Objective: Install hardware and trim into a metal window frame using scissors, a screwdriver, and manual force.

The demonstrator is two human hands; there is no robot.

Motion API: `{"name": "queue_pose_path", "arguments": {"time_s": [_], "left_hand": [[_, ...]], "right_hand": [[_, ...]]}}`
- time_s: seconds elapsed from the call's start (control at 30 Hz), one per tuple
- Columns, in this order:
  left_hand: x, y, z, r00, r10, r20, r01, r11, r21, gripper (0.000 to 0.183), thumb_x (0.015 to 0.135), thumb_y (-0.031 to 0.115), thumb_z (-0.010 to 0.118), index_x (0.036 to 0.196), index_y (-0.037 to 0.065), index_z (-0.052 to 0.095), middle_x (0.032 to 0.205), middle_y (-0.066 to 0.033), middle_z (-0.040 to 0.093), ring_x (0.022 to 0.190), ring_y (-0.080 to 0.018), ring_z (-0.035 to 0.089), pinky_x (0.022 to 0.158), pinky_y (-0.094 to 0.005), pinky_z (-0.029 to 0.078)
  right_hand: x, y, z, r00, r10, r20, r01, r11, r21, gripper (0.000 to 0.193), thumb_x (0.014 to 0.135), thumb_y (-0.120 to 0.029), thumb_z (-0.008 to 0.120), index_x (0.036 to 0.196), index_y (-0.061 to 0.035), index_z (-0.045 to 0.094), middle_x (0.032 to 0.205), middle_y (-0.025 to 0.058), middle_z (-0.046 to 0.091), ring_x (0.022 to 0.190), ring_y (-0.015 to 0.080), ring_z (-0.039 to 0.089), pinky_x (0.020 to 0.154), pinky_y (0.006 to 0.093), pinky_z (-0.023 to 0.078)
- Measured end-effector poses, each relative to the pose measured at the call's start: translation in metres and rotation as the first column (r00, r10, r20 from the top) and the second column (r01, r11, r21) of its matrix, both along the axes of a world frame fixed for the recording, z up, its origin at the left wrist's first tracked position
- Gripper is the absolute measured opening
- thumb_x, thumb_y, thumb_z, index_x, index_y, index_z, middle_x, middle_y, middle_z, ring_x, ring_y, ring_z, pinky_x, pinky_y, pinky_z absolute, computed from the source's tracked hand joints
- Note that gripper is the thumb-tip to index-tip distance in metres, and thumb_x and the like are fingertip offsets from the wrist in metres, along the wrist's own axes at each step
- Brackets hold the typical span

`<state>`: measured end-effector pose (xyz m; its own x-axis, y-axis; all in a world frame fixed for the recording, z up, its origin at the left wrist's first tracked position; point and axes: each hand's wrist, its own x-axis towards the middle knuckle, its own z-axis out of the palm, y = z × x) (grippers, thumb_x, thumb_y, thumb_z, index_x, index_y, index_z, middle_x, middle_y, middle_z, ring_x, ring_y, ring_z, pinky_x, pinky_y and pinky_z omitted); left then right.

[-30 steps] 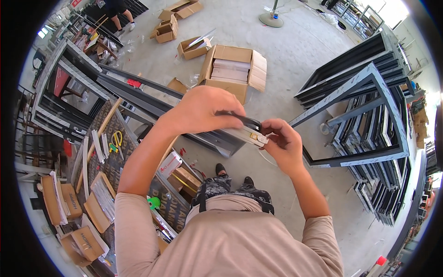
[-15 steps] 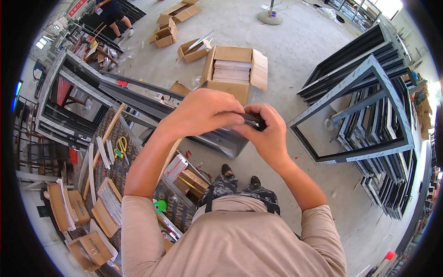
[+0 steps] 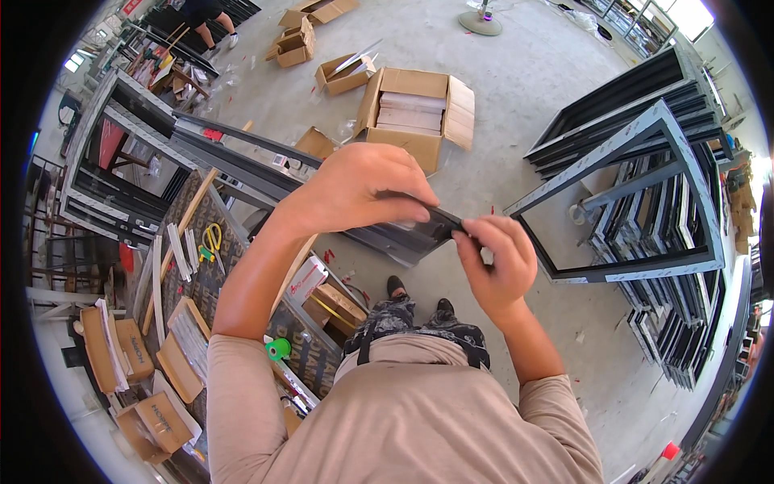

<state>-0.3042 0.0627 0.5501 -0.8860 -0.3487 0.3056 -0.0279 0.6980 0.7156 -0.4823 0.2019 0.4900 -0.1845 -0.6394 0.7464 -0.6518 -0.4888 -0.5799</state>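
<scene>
A thin dark strip (image 3: 443, 219) stretches between my two hands in front of my chest; I cannot make out its exact kind. Its left end runs under the curled fingers of my left hand (image 3: 367, 189), which is closed on it. On the other side, my right hand (image 3: 501, 262) pinches the strip's end between thumb and forefinger, the rest of its fingers curled. Behind and below the strip lies a long dark metal frame (image 3: 387, 246), reaching from the left toward the middle. Part of it is hidden by my left hand and forearm.
An opened cardboard box (image 3: 411, 149) with stacked pale panels stands ahead. Dark window frames (image 3: 645, 270) lean at the right. On the left bench (image 3: 230, 266) lie yellow-handled scissors (image 3: 211, 242), pale strips and a green roll (image 3: 278, 348). Another person (image 3: 205, 20) stands far left.
My right hand has moved right and a little down, away from my left. More of the dark strip now shows between them. The far person has bent over slightly.
</scene>
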Motion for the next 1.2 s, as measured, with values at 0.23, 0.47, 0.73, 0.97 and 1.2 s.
{"name": "queue_pose_path", "arguments": {"time_s": [0.23, 0.47, 0.73, 0.97, 1.2], "left_hand": [[-0.009, 0.012, 0.006, 0.980, 0.135, 0.148, -0.098, 0.967, -0.237, 0.020, 0.069, 0.016, 0.075, 0.084, 0.005, 0.067, 0.081, -0.0093, 0.064, 0.078, -0.0264, 0.062, 0.071, -0.0348, 0.049], [-0.003, 0.004, 0.003, 0.970, 0.103, 0.220, -0.040, 0.960, -0.277, 0.026, 0.063, 0.009, 0.065, 0.089, 0.005, 0.066, 0.085, -0.0103, 0.065, 0.083, -0.0306, 0.061, 0.074, -0.0378, 0.049], [0.000, 0.000, 0.012, 0.975, 0.004, 0.221, 0.011, 0.998, -0.066, 0.022, 0.071, 0.009, 0.068, 0.092, 0.004, 0.067, 0.089, -0.0094, 0.067, 0.084, -0.0278, 0.062, 0.073, -0.0360, 0.049], [-0.005, 0.008, 0.010, 0.971, 0.081, 0.224, -0.059, 0.993, -0.101, 0.018, 0.074, 0.012, 0.070, 0.091, 0.004, 0.066, 0.083, -0.0092, 0.065, 0.078, -0.0282, 0.061, 0.068, -0.0363, 0.047], [-0.005, 0.019, 0.000, 0.975, 0.205, 0.087, -0.168, 0.933, -0.317, 0.014, 0.077, 0.016, 0.068, 0.086, 0.006, 0.066, 0.081, -0.0100, 0.064, 0.078, -0.0287, 0.060, 0.071, -0.0372, 0.044]], "right_hand": [[0.003, 0.004, -0.002, 0.993, -0.085, -0.077, 0.086, 0.996, 0.019, 0.029, 0.066, 0.002, 0.077, 0.091, -0.0038, 0.065, 0.081, 0.0079, 0.062, 0.063, 0.0216, 0.055, 0.054, 0.0303, 0.044], [0.006, 0.002, 0.001, 0.997, -0.033, 0.064, 0.030, 0.998, 0.051, 0.027, 0.065, 0.003, 0.076, 0.086, -0.0043, 0.063, 0.081, 0.0075, 0.062, 0.063, 0.0221, 0.055, 0.055, 0.0313, 0.044], [0.002, -0.005, 0.004, 0.990, -0.056, -0.131, 0.040, 0.992, -0.119, 0.025, 0.062, 0.003, 0.077, 0.081, -0.0048, 0.062, 0.081, 0.0060, 0.061, 0.063, 0.0225, 0.053, 0.053, 0.0314, 0.043], [-0.001, -0.004, 0.008, 0.997, -0.009, -0.077, 0.009, 1.000, -0.004, 0.024, 0.063, 0.004, 0.077, 0.078, -0.0051, 0.061, 0.077, 0.0056, 0.058, 0.062, 0.0214, 0.053, 0.053, 0.0302, 0.043], [0.004, -0.008, 0.009, 0.865, 0.083, 0.494, -0.216, 0.952, 0.218, 0.022, 0.070, 0.007, 0.075, 0.084, -0.0004, 0.058, 0.084, 0.0064, 0.055, 0.067, 0.0107, 0.056, 0.055, 0.0228, 0.050]]}}
